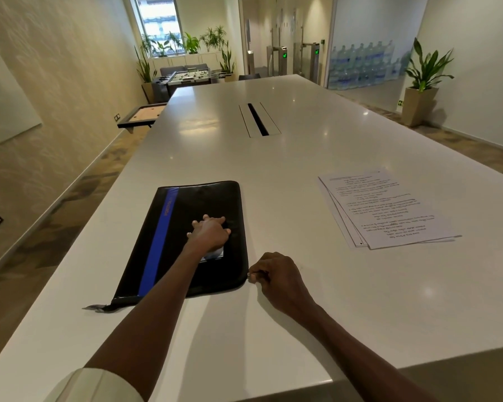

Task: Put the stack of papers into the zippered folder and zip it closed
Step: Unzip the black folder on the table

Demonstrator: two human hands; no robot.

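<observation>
Left hand (209, 232) presses folder (186, 245); right hand (276, 275) pinches zipper pull (249, 274)

Only two bare forearms visible over the white table (302, 175) — no watch, rings or gloves. The left hand (209, 232) comes off an arm with a pale cream sleeve (93, 384) rolled up near the table's closest edge. The right hand (276, 275) — no sleeve showing on that arm.

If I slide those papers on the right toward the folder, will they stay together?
Probably not. The papers lie loose and already fanned at the corners, with no visible clip, so a push would likely spread them. The glossy table looks slick, so they should slide easily. Lifted, they would probably droop.
</observation>
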